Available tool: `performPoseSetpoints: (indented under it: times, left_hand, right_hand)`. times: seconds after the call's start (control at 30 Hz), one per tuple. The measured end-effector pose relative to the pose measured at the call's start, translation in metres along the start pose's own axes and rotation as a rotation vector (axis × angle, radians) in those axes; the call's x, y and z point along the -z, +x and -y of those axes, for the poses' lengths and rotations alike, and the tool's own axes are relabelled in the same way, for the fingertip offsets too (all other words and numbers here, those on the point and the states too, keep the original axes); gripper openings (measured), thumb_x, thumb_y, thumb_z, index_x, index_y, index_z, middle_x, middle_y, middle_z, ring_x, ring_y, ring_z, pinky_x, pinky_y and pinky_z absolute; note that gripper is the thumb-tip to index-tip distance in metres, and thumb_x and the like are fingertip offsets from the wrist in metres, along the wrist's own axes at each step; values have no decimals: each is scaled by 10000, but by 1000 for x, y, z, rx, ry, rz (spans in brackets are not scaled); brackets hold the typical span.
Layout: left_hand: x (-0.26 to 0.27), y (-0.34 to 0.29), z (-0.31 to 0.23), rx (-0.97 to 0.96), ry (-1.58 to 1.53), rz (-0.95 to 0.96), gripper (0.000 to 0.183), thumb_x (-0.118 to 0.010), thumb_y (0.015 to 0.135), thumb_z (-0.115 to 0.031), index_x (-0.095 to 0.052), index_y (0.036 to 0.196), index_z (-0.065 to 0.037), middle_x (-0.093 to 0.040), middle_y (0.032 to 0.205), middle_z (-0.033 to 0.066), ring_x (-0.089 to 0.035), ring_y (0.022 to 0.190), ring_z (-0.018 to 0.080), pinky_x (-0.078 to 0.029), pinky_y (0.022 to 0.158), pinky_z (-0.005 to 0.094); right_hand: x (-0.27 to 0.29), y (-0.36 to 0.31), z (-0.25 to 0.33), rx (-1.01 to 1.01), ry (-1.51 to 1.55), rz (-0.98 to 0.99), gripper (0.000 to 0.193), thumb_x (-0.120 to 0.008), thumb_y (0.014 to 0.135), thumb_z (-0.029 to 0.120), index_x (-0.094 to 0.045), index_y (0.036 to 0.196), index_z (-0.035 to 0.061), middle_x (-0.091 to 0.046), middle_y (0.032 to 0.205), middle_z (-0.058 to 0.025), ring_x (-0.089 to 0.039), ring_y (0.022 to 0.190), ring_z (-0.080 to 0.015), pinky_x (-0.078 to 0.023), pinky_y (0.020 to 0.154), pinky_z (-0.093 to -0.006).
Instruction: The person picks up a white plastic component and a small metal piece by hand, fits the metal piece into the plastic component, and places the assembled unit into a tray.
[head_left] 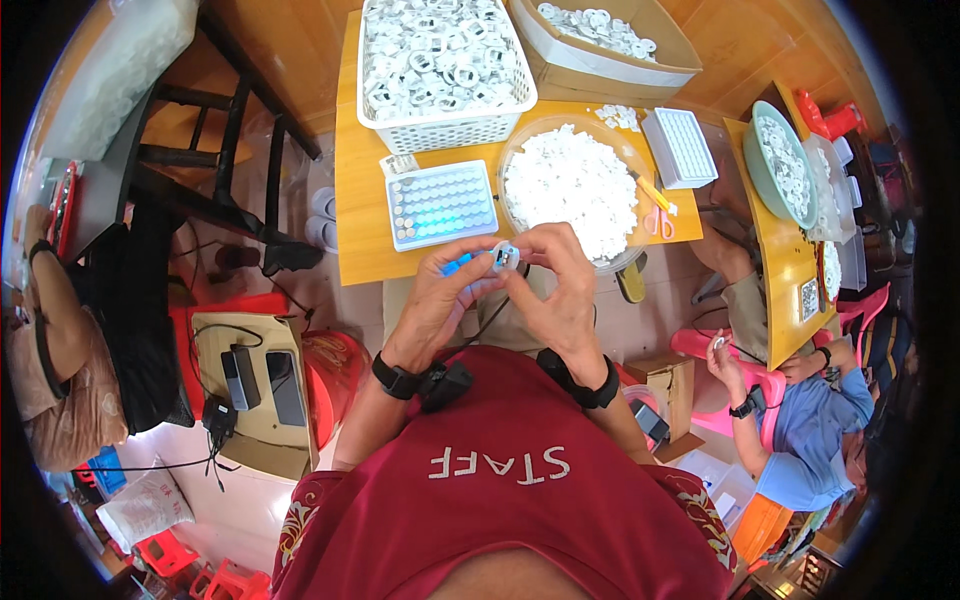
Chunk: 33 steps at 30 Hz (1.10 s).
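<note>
Both hands are raised in front of my chest, at the near edge of the table. My left hand (455, 290) pinches a small round white plastic part (505, 257) with a dark middle, and a bright blue patch shows along its fingers. The fingertips of my right hand (552, 285) close in on the same part from the other side. Just beyond my hands lies a shallow tray (490, 222) with rows of small round pockets, some holding silvery coin-like discs. Right of it, a round clear basin (510, 215) is heaped with small white parts.
A white basket (445, 133) and a cardboard box (605, 80) of white parts stand at the back. Orange-handled scissors (658, 222), a yellow utility knife (652, 192) and stacked trays (682, 150) are at the right. A co-worker (810, 420) sits there.
</note>
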<state>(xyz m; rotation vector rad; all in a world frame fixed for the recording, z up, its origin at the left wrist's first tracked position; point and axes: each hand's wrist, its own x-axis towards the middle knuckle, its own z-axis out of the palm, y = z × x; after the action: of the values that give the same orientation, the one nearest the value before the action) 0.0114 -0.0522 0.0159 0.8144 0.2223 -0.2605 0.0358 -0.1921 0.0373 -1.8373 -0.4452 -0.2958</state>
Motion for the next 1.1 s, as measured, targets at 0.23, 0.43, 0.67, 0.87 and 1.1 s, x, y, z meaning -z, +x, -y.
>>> performPoseSetpoints:
  times: [0.23,0.43,0.67,0.87,1.1]
  left_hand:
    - [13,1,6,53,97,11,232,-600,833,-97,-587,1051,-20,-603,935,50,-574,822,113,-489,737,246]
    - [14,-4,6,41,117,-23,199,-600,831,-86,-607,1017,-15,-610,945,65,-583,830,124,-500,717,246]
    - [19,-3,11,18,51,-38,202,-576,846,-66,-594,1030,15,-613,966,88,-601,865,148,-513,727,266]
    - [24,-1,14,39,50,-39,226,-558,859,-75,-576,1065,16,-617,970,95,-609,858,155,-519,727,263]
    - [28,2,4,-17,7,-36,233,-540,869,-84,-562,1074,23,-603,1012,120,-612,887,191,-529,764,288]
  right_hand:
    - [6,-7,-3,46,-141,170,256,-677,620,5,-562,847,25,-496,786,-91,-539,734,-272,-438,616,-338]
    - [5,-11,-5,45,-151,214,223,-647,653,12,-563,858,32,-500,778,-104,-526,731,-287,-436,625,-358]
    - [-1,-9,-10,101,-135,206,207,-622,673,23,-562,871,35,-501,774,-102,-519,756,-292,-435,646,-365]
    - [-4,-12,-17,94,-188,260,204,-618,674,29,-557,868,43,-491,760,-92,-503,759,-281,-432,634,-369]
    - [17,4,-31,-139,-109,162,246,-614,698,5,-577,939,42,-533,836,-100,-560,750,-271,-462,659,-326]
